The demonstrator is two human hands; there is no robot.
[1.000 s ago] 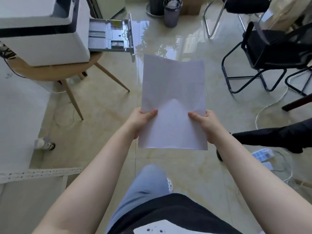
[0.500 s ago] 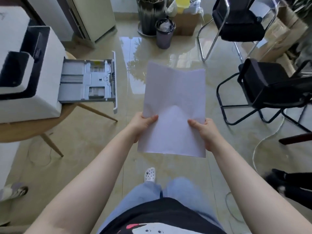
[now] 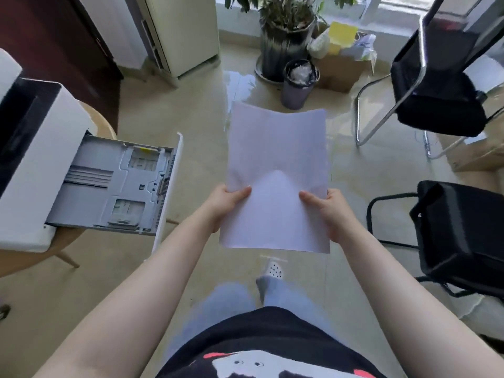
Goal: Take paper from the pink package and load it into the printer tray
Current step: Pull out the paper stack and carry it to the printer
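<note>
Printer (image 3: 30,165) sitting on round wooden desk (image 3: 32,257), far left. Printer tray (image 3: 114,186) pulled out toward centre, grey bed bare. Black chairs (image 3: 461,230) off right, well apart from tray. Paper (image 3: 275,170) held out mid-air over floor, right of tray, not touching it, far edge bowed. Left hand (image 3: 226,203) pinching near left edge, thumb on top; right hand (image 3: 327,211) same on right edge. Fingers of both clamped on paper. Bin (image 3: 298,83) beyond, by potted plant (image 3: 286,31).
</note>
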